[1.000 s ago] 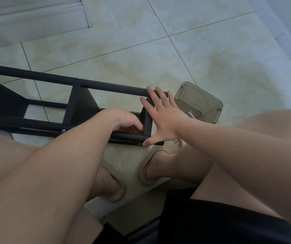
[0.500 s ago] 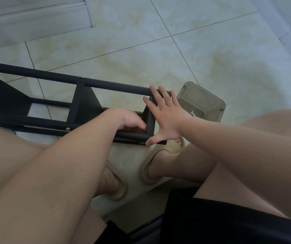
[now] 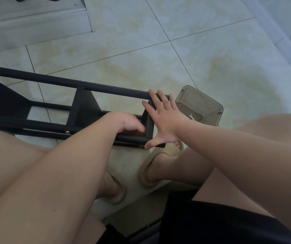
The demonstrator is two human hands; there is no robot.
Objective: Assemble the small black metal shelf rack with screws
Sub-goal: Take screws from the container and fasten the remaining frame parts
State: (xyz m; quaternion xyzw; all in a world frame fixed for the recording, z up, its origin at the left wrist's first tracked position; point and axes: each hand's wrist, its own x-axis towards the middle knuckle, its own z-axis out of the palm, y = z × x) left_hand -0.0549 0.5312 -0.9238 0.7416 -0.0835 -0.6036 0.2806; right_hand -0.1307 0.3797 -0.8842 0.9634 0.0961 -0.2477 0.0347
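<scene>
Black metal shelf rack (image 3: pixel 53 80) lying sideways on the tiled floor (image 3: pixel 211 67), its end panel (image 3: pixel 149 126) braced by the flat right hand (image 3: pixel 165 120), grip apart, probably as steadying while the left hand (image 3: pixel 127 122) curls just inside, whatever its grip clamps being hidden.

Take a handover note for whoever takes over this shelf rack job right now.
Left hand: fingers curled inside the rack beside the end panel; what they hold is hidden.
Right hand: open, splayed flat against that end.
Rack lies on its side on the tiled floor; a screw head shows on the near rail.
Small wrench sits in the clear box.
To do: probably fastening the end panel.
</scene>
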